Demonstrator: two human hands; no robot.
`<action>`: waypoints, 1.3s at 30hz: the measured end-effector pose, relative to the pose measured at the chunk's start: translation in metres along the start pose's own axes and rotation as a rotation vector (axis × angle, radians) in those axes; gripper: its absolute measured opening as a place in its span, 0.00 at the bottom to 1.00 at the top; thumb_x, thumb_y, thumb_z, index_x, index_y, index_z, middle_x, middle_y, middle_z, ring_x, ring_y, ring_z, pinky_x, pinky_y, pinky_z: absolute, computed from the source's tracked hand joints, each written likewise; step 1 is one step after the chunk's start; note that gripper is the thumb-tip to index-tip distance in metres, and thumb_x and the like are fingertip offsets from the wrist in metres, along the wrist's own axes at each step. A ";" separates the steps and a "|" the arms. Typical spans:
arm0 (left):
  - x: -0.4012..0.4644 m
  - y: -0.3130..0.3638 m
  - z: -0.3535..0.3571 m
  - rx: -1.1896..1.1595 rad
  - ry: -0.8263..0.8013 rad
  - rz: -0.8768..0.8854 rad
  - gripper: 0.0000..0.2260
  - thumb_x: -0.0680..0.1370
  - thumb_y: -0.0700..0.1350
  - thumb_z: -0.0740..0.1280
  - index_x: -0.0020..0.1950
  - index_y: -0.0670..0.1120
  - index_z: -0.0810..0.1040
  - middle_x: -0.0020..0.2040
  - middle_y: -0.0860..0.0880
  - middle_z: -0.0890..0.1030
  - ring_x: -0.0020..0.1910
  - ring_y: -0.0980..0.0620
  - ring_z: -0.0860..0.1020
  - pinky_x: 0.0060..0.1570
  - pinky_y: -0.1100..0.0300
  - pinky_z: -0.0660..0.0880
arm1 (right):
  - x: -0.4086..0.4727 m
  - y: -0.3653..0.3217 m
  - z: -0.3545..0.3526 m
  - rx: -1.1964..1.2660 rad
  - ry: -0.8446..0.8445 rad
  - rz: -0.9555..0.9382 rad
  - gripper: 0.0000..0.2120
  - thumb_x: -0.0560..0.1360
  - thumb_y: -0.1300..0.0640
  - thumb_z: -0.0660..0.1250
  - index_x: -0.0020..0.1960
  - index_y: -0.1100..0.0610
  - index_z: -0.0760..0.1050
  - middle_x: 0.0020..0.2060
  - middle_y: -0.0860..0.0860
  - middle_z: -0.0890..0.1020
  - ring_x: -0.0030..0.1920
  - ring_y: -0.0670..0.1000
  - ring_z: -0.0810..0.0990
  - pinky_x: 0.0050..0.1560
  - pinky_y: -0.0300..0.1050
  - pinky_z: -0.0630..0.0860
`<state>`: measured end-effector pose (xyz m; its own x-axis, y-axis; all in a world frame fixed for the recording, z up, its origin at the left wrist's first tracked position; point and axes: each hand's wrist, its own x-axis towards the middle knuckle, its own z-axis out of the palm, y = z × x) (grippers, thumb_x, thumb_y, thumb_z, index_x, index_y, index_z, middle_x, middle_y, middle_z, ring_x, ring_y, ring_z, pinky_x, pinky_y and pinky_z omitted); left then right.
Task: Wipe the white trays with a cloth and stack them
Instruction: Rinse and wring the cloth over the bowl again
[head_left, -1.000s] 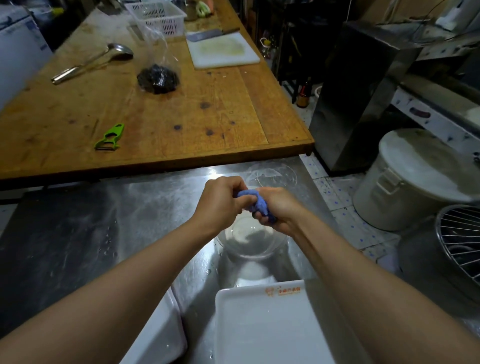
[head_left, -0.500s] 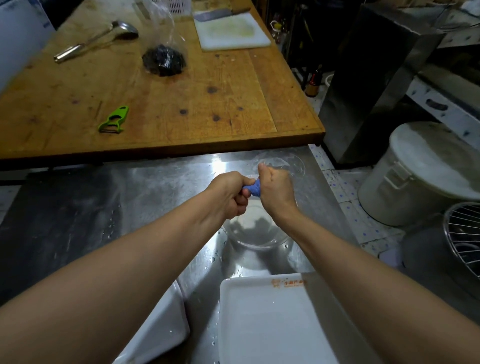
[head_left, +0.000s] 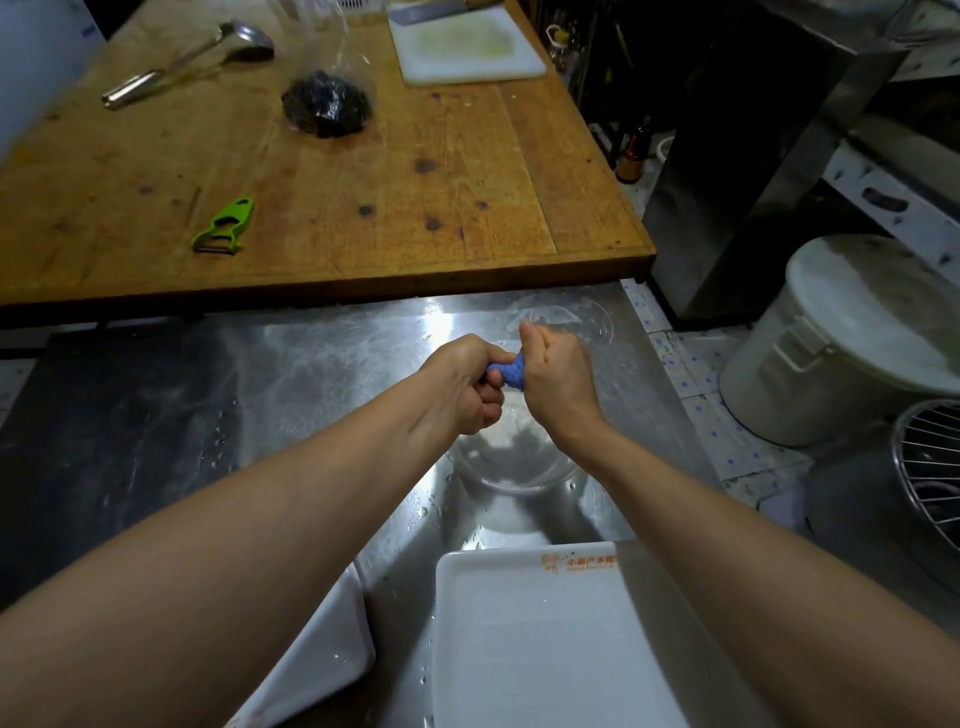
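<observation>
A small blue cloth (head_left: 508, 372) is twisted tight between my two fists above a clear glass bowl (head_left: 514, 462) on the steel counter. My left hand (head_left: 465, 384) grips its left end, and my right hand (head_left: 556, 376) grips its right end with the thumb up. Most of the cloth is hidden inside the fists. A white tray (head_left: 540, 639) with an orange logo lies near the bottom edge, under my right forearm. A second white tray (head_left: 327, 660) lies tilted to its left, partly under my left forearm.
A wooden table (head_left: 363, 182) stands beyond the wet steel counter (head_left: 322, 374), holding a green peeler (head_left: 226, 226), a ladle (head_left: 192, 62), a bag of dark stuff (head_left: 327, 101) and a white cutting board (head_left: 467, 47). A white lidded bucket (head_left: 852, 338) and wire rack (head_left: 935, 467) stand at the right.
Both fists have twisted the cloth tighter: my right hand turned thumb-up and less blue shows. The view has shifted slightly forward.
</observation>
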<state>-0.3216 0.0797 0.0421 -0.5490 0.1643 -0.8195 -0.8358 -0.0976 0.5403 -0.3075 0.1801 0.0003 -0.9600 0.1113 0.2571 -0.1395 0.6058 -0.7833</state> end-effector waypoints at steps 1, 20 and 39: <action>0.000 0.000 0.000 -0.001 -0.003 0.000 0.13 0.77 0.39 0.60 0.33 0.44 0.66 0.16 0.51 0.62 0.13 0.57 0.55 0.16 0.72 0.53 | 0.000 0.000 -0.001 -0.001 0.001 -0.010 0.16 0.79 0.65 0.54 0.32 0.60 0.65 0.25 0.49 0.63 0.31 0.58 0.65 0.34 0.59 0.68; -0.016 -0.009 -0.012 0.178 0.116 0.231 0.11 0.77 0.32 0.60 0.40 0.46 0.74 0.27 0.47 0.78 0.21 0.57 0.76 0.33 0.64 0.71 | 0.000 0.000 -0.016 0.389 -0.315 0.784 0.21 0.79 0.50 0.61 0.55 0.69 0.75 0.51 0.65 0.81 0.45 0.57 0.79 0.52 0.58 0.79; -0.092 -0.018 -0.013 0.070 0.193 0.419 0.04 0.79 0.41 0.63 0.44 0.48 0.73 0.38 0.50 0.79 0.34 0.55 0.78 0.43 0.57 0.68 | -0.024 -0.041 -0.081 0.427 -0.059 0.519 0.08 0.73 0.60 0.70 0.51 0.58 0.76 0.47 0.56 0.81 0.45 0.53 0.81 0.36 0.41 0.75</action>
<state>-0.2561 0.0535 0.1051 -0.8364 -0.0612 -0.5447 -0.5426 -0.0492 0.8386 -0.2586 0.2164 0.0722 -0.9385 0.2532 -0.2348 0.2712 0.1194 -0.9551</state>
